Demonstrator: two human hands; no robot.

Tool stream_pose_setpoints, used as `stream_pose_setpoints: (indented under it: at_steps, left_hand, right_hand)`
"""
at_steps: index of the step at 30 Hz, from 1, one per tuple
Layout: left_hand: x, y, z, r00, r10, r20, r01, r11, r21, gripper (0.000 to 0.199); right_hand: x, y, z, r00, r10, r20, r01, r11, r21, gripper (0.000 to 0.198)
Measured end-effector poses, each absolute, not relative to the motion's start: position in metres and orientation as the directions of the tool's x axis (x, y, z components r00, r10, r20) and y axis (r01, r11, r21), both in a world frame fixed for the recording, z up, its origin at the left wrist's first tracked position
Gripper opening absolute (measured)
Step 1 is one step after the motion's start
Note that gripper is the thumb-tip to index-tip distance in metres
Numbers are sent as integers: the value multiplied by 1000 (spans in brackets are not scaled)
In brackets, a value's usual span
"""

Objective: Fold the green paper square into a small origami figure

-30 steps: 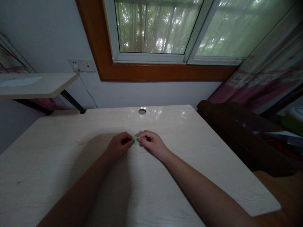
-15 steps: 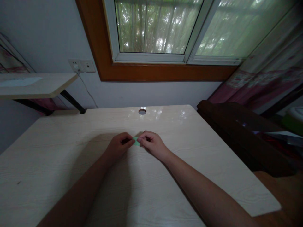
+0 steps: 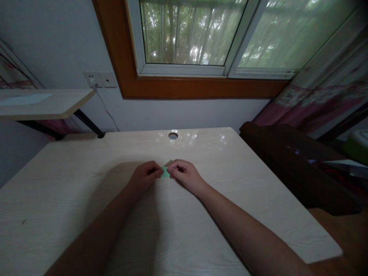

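A small piece of green paper (image 3: 165, 172) is pinched between both hands, just above or on the pale wood-grain table; I cannot tell if it touches the surface. My left hand (image 3: 146, 175) grips its left end between thumb and forefinger. On the other side, my right hand (image 3: 186, 174) pinches the right end with thumb and fingertips. Only the middle of the paper shows between the fingertips; its ends are covered by them.
The table (image 3: 201, 230) has a round cable hole (image 3: 173, 135) near its back edge. A raised shelf (image 3: 57, 109) on black legs stands at the back left, below a wall socket (image 3: 99, 80). Dark wooden furniture (image 3: 287, 165) borders the right side. A window (image 3: 192, 34) lies ahead.
Barely anything differs. Both hands stay in place on the green paper, with slightly more of it showing between the fingertips.
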State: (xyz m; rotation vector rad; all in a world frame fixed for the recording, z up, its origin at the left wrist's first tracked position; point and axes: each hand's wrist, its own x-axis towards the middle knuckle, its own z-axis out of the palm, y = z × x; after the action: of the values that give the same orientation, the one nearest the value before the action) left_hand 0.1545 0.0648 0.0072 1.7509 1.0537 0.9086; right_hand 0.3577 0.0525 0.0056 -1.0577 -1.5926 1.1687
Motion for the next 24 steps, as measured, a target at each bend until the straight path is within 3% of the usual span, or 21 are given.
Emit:
stream_pose_setpoints:
  at_steps: [24]
  left_hand:
    - [156,63,15,380,914,141,328,-276,903,25]
  right_hand:
    - [359,51,4,-242,955,172,171,217,-961,22]
